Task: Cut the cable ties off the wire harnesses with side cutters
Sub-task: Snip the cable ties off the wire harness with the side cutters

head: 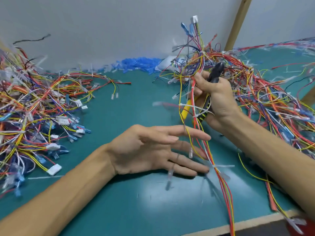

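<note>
Right hand [216,97] grips cutters [215,73] and, seemingly, the wires [225,193]; open left hand [153,149] should steady them mid-frame before snipping the tie [225,166].

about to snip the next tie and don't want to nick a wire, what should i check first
1. Side cutters held: ok, the right hand grips their handles.
2. Harness held up: ok, the same hand holds it and its wires hang down.
3. Tie in sight: ok, a white cable tie wraps the hanging wires lower down.
4. Cutters at the tie: not ok, their head points up, away from it.
5. Left hand steadying the wires: not ok, it is open beside them and grips nothing.
6. Cutter blades open: cannot tell, too blurred.
</note>
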A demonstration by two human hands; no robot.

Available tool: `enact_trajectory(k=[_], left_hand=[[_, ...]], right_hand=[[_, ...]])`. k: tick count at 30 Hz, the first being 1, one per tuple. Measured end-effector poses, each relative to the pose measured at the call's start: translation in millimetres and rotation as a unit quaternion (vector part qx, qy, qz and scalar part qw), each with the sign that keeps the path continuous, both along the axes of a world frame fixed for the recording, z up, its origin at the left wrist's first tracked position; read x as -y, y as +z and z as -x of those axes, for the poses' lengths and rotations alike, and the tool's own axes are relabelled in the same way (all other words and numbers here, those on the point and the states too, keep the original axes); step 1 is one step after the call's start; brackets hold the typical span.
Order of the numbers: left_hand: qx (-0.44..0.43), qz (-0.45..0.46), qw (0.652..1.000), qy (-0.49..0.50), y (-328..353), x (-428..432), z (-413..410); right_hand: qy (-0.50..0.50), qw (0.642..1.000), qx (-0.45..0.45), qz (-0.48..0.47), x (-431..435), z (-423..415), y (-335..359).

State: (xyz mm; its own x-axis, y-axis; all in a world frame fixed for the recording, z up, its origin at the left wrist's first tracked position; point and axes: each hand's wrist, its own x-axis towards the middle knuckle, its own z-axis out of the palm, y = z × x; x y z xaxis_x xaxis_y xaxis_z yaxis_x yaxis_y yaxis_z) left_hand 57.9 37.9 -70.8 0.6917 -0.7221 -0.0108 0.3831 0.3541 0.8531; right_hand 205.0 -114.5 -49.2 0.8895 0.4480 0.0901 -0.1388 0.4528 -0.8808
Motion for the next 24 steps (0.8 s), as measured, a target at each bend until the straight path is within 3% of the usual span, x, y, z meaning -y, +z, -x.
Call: enact_trajectory(k=[2,8,10,14,16,19,21,24], left_hand=[[0.022,-0.005,1.0,0.014,0,-4,-1],[0.024,-0.034,0.976,0.213,-1,-19,-3],[0.031,-0.076,0.947,0.311,-1,-27,-6],[0.015,-0.142,0.839,0.525,-4,-33,-17],[0.007,-0.118,0.797,0.592,-7,-34,-22],[-0.008,-0.034,0.761,0.647,-8,-39,-27],[-0.042,0.047,0.758,0.649,-4,-44,-26],[-0.072,0.157,0.78,0.601,6,-43,-18]], right_hand=[[0.003,1.0,0.008,0.0,-1,1,0],[0.021,0.998,-0.04,-0.036,3,-6,3],[0.032,0.997,-0.049,-0.055,6,-8,6],[0.028,0.998,-0.034,-0.037,7,-10,8],[0.026,0.999,-0.016,-0.012,8,-8,7],[0.031,0.999,0.022,0.023,6,-4,5],[0.023,0.997,0.059,0.053,5,-3,4],[-0.013,0.988,0.109,0.105,4,-2,1]])
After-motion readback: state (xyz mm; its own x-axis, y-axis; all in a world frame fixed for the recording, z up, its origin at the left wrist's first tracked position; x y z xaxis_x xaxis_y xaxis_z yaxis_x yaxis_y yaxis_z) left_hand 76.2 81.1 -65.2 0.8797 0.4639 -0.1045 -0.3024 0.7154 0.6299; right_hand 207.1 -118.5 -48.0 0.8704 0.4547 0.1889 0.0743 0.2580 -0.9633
